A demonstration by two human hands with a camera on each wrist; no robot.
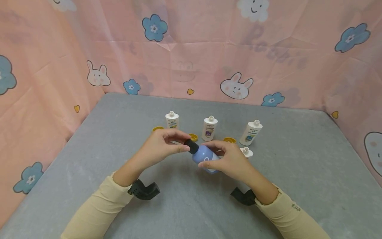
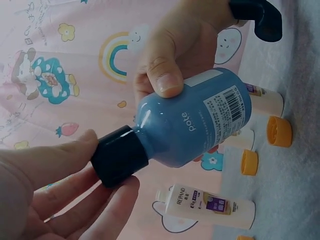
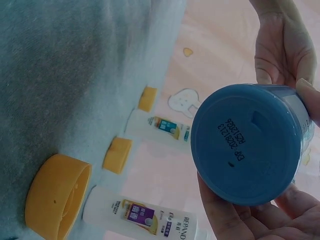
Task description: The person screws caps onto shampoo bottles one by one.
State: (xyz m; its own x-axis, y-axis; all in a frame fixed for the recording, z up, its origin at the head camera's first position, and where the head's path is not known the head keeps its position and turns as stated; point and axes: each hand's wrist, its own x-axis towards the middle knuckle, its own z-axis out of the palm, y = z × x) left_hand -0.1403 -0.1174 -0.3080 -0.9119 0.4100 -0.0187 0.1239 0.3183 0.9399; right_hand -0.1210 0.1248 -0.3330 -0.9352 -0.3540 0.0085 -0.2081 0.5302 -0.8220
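A blue bottle (image 1: 202,153) with a black cap (image 1: 192,146) is held tilted above the table, cap toward the left. My left hand (image 1: 159,144) pinches the cap between thumb and fingers. Around the bottle's body curls my right hand (image 1: 231,161), thumb on the near side. In the left wrist view the cap (image 2: 120,156) sits at the neck, and a barcode label (image 2: 226,111) shows on the body. The right wrist view faces the bottle's round base (image 3: 245,145), which bears printed date text.
Open-necked white bottles stand behind the hands: one at left (image 1: 172,121), one in the middle (image 1: 210,128), one at right (image 1: 251,133). Another white bottle (image 1: 246,152) is partly hidden by my right hand. Yellow caps (image 1: 229,140) lie among them on the grey tabletop (image 1: 298,166).
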